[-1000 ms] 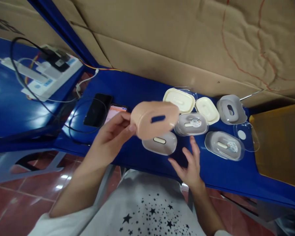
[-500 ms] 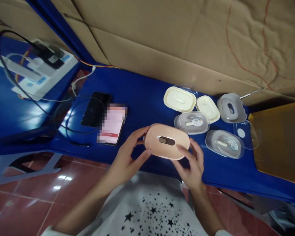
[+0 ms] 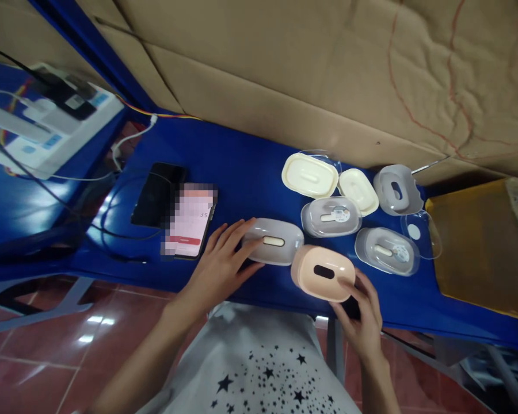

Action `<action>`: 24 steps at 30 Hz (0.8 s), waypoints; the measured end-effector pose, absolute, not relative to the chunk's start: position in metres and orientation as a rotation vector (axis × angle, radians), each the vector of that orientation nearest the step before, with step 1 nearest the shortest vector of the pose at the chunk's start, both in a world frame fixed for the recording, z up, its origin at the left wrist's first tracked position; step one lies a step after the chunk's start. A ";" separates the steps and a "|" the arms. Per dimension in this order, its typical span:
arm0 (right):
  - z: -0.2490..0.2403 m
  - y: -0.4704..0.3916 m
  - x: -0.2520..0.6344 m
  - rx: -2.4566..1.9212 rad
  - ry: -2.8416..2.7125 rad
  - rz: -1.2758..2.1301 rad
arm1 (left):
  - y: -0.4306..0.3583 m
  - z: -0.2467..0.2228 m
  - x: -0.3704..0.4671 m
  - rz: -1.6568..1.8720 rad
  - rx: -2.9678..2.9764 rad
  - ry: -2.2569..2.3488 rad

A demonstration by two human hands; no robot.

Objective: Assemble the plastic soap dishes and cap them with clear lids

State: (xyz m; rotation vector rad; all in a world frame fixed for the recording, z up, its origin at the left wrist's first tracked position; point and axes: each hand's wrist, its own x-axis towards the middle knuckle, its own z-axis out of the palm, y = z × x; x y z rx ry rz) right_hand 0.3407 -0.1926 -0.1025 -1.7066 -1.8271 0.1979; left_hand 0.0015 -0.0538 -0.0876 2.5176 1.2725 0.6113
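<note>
My right hand grips the right end of a peach oval plastic shell, thumb below and fingers along its side and top. A dark, rounded slot runs through the shell's top. Just to its left is a grey oval plastic piece with a cream bar in its middle. My left hand holds that grey piece by its left end, thumb over the near rim. Behind them sit two grey oval boxes under clear covers with stickers.
Two cream oval trays, a grey shell and a clear lid lie on the blue table. Two phones and cables are at left, by a power strip. A yellow-brown box bounds the right.
The peach shell, held in both hands before, has moved right and nearer in my right hand. The grey piece with the cream bar now shows separately under my left hand.
</note>
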 end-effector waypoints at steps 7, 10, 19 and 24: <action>-0.081 -0.180 0.366 -1.794 -1.946 0.003 | -0.047 -0.088 0.000 0.758 2.492 1.363; -0.061 -0.160 0.421 -1.849 -1.716 -0.294 | -0.051 -0.089 0.000 0.769 2.489 1.324; -0.073 -0.114 0.546 -2.307 -1.850 -0.026 | -0.062 -0.089 -0.001 0.828 2.466 1.290; -0.059 -0.139 0.530 -2.249 -1.581 -0.251 | -0.061 -0.072 0.005 0.818 2.477 1.328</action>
